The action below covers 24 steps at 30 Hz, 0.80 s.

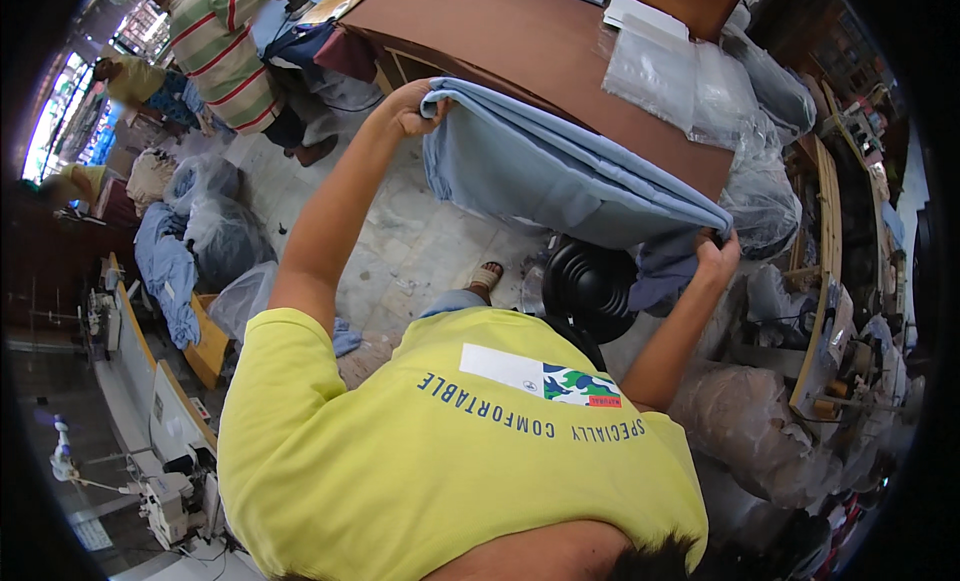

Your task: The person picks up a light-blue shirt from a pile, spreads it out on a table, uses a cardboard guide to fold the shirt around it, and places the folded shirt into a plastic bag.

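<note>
A light blue folded cloth [560,171] of several layers is stretched between my two hands, in front of the brown table's near edge. My left hand [412,109] is closed round its upper left corner. At the lower right corner, my right hand [717,256] grips the same cloth. The layered fold runs along the top between both hands, and the rest hangs down toward the floor. Beneath my right hand hangs a darker blue-grey piece of cloth [660,271]; whether it belongs to the same cloth I cannot tell.
A brown table [500,31] carries clear plastic bags [665,76]. Below the cloth stands a round black stool [590,286]. Plastic-wrapped bundles [215,221] and blue fabric [168,271] lie on the left; sewing machines [170,501] stand lower left. A person in a striped shirt [225,51] works far left.
</note>
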Tool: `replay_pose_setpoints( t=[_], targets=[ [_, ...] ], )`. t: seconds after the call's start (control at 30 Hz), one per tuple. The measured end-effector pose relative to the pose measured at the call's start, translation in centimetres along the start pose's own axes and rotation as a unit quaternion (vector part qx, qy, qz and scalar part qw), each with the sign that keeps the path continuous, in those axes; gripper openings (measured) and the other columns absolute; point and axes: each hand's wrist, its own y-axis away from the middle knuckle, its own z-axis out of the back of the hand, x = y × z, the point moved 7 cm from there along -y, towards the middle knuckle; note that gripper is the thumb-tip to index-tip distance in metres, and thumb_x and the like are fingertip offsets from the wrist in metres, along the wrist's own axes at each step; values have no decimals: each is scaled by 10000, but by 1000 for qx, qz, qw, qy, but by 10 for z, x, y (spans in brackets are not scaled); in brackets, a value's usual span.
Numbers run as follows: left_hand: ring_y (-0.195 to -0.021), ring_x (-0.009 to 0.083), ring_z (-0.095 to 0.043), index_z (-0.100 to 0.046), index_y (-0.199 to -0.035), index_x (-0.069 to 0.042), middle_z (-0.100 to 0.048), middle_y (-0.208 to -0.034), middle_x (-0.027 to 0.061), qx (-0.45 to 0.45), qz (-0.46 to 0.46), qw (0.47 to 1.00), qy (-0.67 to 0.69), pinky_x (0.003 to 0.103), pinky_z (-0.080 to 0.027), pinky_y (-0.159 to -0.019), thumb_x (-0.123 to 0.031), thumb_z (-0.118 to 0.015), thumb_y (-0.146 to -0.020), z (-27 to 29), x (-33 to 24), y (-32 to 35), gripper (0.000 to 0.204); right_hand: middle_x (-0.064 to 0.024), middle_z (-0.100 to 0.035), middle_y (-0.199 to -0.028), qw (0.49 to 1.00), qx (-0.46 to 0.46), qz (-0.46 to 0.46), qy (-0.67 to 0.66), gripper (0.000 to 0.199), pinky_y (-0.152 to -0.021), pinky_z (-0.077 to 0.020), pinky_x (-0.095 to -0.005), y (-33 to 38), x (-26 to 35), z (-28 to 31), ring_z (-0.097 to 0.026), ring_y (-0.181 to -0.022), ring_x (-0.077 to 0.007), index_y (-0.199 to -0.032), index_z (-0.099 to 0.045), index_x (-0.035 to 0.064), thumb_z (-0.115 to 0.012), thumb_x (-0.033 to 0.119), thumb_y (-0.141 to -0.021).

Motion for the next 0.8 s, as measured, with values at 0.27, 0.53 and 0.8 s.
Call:
replay_pose_setpoints(
  t=[0.27, 0.53, 0.8],
  targets=[
    [-667, 81, -589, -590, -894, -111, -609, -797, 4, -158, 3, 966, -204, 211, -486, -477, -222, -568, -811, 59, 41, 5, 140, -182, -504, -1165, 970, 29, 30, 240, 380, -957, -364, -426, 12, 18, 31, -471, -1085, -302, -1127, -484, -88, -497, 182, -860],
    [-509, 76, -507, -550, -748, -160, -565, -653, -23, -284, 206, 906, -234, 216, -426, -432, -318, -606, -771, 214, 217, 64, 169, -139, -515, -1156, 706, -6, 186, 684, 379, -942, -357, -358, 86, 44, 240, -482, -1041, -231, -1152, -486, -55, -473, 120, -816],
    [-459, 79, -505, -548, -703, -105, -556, -607, -7, -263, 196, 928, -179, 207, -410, -375, -218, -512, -835, 186, 225, 85, 178, -140, -503, -1148, 781, -10, 95, 617, 483, -936, -354, -357, 98, 31, 274, -480, -1031, -242, -1171, -476, -44, -487, 7, -691]
  ],
)
